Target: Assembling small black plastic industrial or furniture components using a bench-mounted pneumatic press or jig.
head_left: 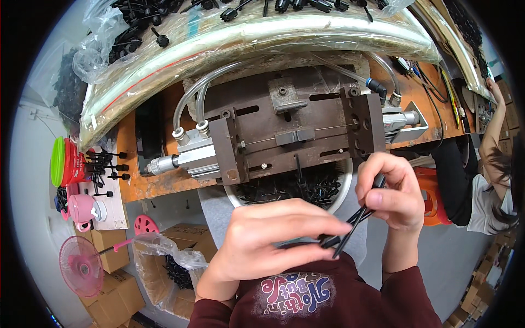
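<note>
My left hand (268, 232) and my right hand (396, 199) are raised in front of my chest, on the near side of a brown metal fixture (235, 93). Several thin black rods (353, 233) cross between them. Thumb and fingers of the right hand pinch the upper ends. The left fingers close around the lower ends, near a thicker black piece, and partly hide them. A white-rimmed tub (348, 188) of loose black parts sits below the fixture, beyond my hands. One black part (299, 172) stands upright at the fixture's near edge.
Silver air cylinders (198, 158) with clear hoses flank the fixture on the orange bench (131, 185). Behind lies a plastic-wrapped ledge (262, 35) with black parts. At left are a pink fan (82, 266) and cardboard boxes (117, 292). Another person's arm (494, 123) reaches in at right.
</note>
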